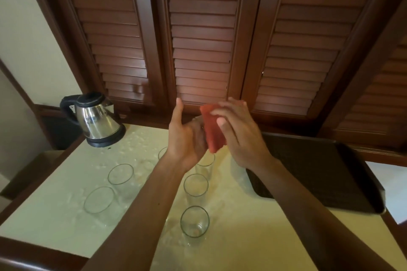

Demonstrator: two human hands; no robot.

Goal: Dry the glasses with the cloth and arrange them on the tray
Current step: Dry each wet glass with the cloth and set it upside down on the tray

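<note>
Pressing red cloth (212, 130) against glass (198, 126); both hands raised.

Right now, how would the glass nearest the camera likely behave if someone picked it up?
The nearest glass is probably slippery: water beads the table around its base. Its clear, thin-looking walls suggest it is light but fragile. It is tall and upright, so a sideways nudge could tip it.

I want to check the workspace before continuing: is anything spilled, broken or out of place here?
Yes: water drops lie spilled across the table, around the standing glasses and near the kettle. The tray overhangs the table's right edge. No breakage shows.
</note>
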